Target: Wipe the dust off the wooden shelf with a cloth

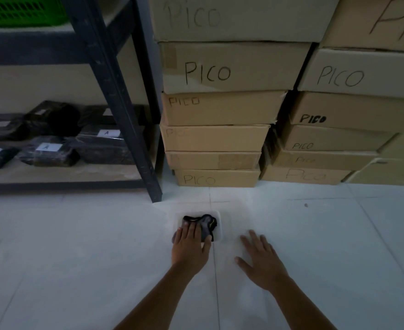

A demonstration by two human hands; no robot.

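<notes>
Two bare forearms reach in from 6 o'clock over the pale tiled floor [77,258]. The left hand [189,246] lies on a dark grey cloth [204,226], fingers fairly straight and together across its near half, thumb out to the right along the cloth's edge; whether it pinches the fabric cannot be told. The cloth is crumpled, with a black trim, and sits in a shallow white tray [217,216] on the floor, just past the frame's middle toward 12 o'clock of the hand. The right hand [259,258] is flat and spread, palm down, fingers straight, holding nothing, just beside the tray at its 4 o'clock; it seems to rest on the floor.

At 10 o'clock from the cloth stands a rack with dark metal posts [115,91]. Its low wooden shelf [60,173] carries black wrapped packs [48,153] with white labels, some marked "A". An upper shelf holds a green basket [17,10] at the top left corner.

At 12 to 2 o'clock, stacks of cardboard boxes [220,108] rise from the floor, each handwritten "PICO"; the left stack stands just beside the rack's front post.
</notes>
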